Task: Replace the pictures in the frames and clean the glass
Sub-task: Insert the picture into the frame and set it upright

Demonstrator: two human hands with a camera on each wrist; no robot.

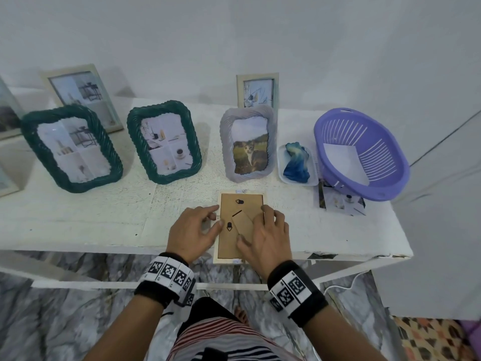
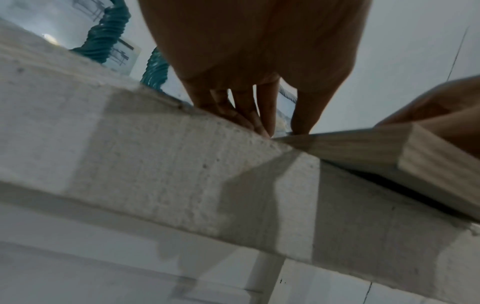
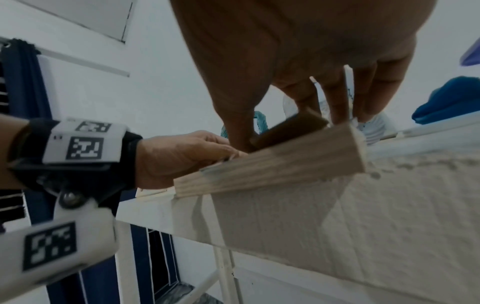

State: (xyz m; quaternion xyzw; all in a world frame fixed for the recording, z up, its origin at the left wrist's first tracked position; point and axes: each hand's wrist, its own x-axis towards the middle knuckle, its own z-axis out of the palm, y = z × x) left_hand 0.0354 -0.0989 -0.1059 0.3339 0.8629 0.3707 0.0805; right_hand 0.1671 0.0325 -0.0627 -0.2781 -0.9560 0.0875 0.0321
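My hands on a wooden frame (image 1: 240, 225) lying face down at the near edge of the worktop (image 1: 104, 220).

My left hand (image 1: 194, 231) rests with relaxed, spread fingers on the frame's left border; my right hand (image 1: 265, 234) pinches the brown stand flap (image 1: 243, 225) between thumb and fingers, hiding the frame's right side. The glass and picture face down, unseen. Two black clips show on the backing. Upright beyond: two green woven frames (image 1: 71, 147), one grey frame (image 1: 248, 143) with a cat photo, two pale frames behind, more cut off at far left. One blue cloth (image 1: 296, 160) in a tray, one purple basket (image 1: 361, 152) holding paper.
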